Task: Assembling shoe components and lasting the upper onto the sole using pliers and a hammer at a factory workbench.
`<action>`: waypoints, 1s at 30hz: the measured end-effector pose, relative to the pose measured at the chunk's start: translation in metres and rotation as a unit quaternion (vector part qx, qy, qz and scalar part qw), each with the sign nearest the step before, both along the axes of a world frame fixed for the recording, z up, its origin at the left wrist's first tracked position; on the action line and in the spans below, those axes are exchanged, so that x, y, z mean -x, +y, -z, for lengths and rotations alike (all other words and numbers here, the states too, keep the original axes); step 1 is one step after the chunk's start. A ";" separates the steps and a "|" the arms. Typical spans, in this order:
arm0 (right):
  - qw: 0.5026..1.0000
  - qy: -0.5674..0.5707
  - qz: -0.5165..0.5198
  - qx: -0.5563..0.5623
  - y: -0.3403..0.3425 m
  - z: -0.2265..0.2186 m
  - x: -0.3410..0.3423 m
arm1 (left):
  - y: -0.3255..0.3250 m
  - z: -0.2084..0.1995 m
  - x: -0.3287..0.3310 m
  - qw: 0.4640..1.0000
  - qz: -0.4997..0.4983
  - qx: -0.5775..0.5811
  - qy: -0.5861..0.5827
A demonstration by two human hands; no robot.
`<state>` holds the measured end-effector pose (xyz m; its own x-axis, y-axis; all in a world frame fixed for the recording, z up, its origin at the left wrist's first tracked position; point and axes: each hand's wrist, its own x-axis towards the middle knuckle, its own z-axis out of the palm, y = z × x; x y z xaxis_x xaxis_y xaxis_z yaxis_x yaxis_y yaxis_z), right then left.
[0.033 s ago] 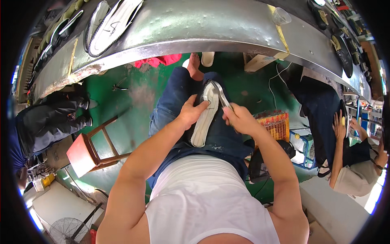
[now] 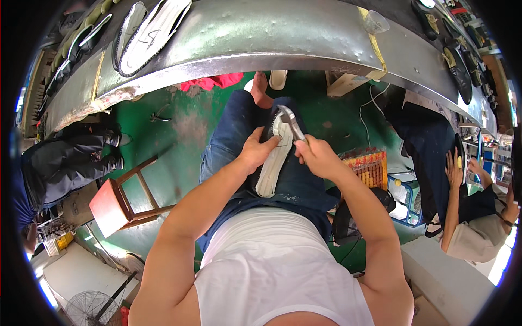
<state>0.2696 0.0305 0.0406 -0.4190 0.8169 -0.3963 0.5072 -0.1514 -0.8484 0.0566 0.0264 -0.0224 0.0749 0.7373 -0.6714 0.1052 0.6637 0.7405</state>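
Across my thighs lies a shoe (image 2: 272,165), bottom side up, its pale sole facing me and a dark stitched-looking edge around the toe. My left hand (image 2: 259,149) grips its left side, thumb laid on the sole and the other fingers mostly hidden. In my right hand (image 2: 317,156) is a metal hammer (image 2: 296,128), gripped close below its head. The curved hammer head is over the toe end of the sole; whether it touches cannot be made out.
A metal-topped bench (image 2: 272,30) spans the front, bearing white shoe soles (image 2: 147,41), a clear cup (image 2: 376,22) and dark shoes (image 2: 458,73). A red-seated stool (image 2: 111,206) lies at left. Other people sit on both sides. A beaded seat mat (image 2: 367,171) is by my right arm.
The hammer head has shifted slightly left and turned over the shoe's toe. My right hand has moved a little left and up with it. My left hand and the shoe stay put.
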 end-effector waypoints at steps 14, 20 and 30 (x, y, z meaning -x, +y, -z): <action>0.946 -0.179 -0.229 -0.141 -0.046 0.001 -0.001 | 0.028 -0.008 0.026 0.980 0.118 0.141 -0.075; 0.946 -0.207 -0.196 -0.152 -0.048 0.016 0.000 | 0.023 -0.011 0.028 0.986 0.099 0.107 -0.087; 0.961 -0.190 -0.172 -0.101 -0.083 0.014 -0.016 | -0.029 -0.004 0.026 0.981 0.130 -0.037 -0.141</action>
